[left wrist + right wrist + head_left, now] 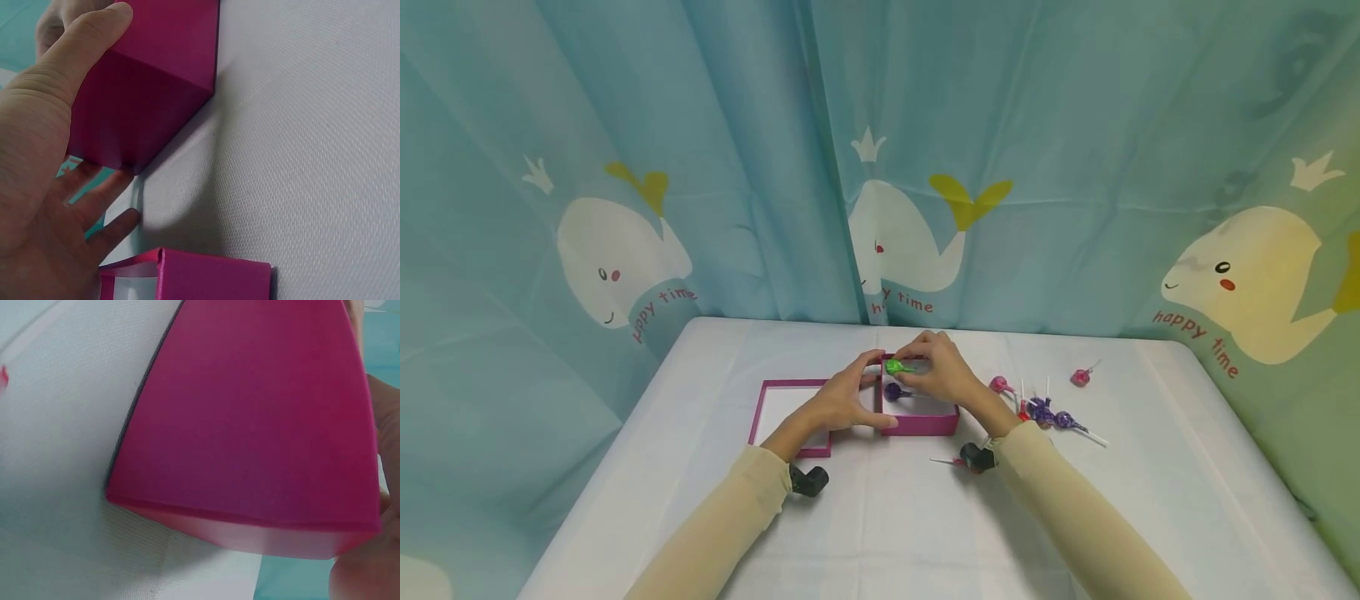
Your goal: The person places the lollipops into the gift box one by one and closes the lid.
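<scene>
A magenta box (921,426) with a white inside stands on the table. Across its left end my left hand (842,402) grips it, the thumb (103,28) on the front face and the fingers toward the back. Over the open box, my right hand (946,371) pinches a green-wrapped lollipop (893,366), whose head points left. Just in front of that, a dark purple lollipop (892,392) lies inside the box. In the right wrist view the box wall (250,425) fills most of the picture, and the right fingers are mostly hidden.
Left of the box lies its magenta-rimmed lid (793,382), partly behind the left hand. To the right are a pink lollipop (998,383), several purple lollipops (1065,420) and another pink one (1081,377). A red lollipop (958,461) lies near the right wrist.
</scene>
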`<state>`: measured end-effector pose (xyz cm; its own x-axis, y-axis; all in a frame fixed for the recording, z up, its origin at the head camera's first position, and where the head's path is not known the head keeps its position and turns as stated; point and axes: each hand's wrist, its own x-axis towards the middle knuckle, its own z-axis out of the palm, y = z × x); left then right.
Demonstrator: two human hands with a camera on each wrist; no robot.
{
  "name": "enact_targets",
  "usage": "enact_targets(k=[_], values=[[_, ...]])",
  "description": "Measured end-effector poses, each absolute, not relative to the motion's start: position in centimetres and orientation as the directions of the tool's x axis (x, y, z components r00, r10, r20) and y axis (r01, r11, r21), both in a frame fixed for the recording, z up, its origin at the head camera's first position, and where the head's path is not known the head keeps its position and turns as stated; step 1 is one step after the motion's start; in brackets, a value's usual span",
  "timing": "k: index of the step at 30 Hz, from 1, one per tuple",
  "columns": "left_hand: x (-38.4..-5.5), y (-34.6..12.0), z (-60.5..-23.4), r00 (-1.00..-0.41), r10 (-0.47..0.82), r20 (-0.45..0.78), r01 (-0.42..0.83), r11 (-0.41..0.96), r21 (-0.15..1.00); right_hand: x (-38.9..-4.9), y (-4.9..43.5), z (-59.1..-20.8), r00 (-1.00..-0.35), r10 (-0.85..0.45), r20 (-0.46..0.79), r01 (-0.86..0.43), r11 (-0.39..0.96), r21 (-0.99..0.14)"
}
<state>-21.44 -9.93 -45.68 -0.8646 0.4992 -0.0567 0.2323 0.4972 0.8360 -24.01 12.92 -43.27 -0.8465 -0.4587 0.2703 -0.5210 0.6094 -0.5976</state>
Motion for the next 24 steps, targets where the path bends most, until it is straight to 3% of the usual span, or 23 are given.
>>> enact_targets(k=[16,24], values=[[-21.0,-9.9,-45.3,-0.871,0.489,-0.055,0.241,0.52,0.819,-24.0,13.2,-43.2,-0.833,-0.473,0.286,-0.539,0.581,-0.61],[-21.2,-9.8,-45.5,-0.88,0.467,-0.081,0.212,0.54,0.814,-23.3,15.6,-41.6,-0.827,-0.479,0.292,-0.546,0.565,-0.618]])
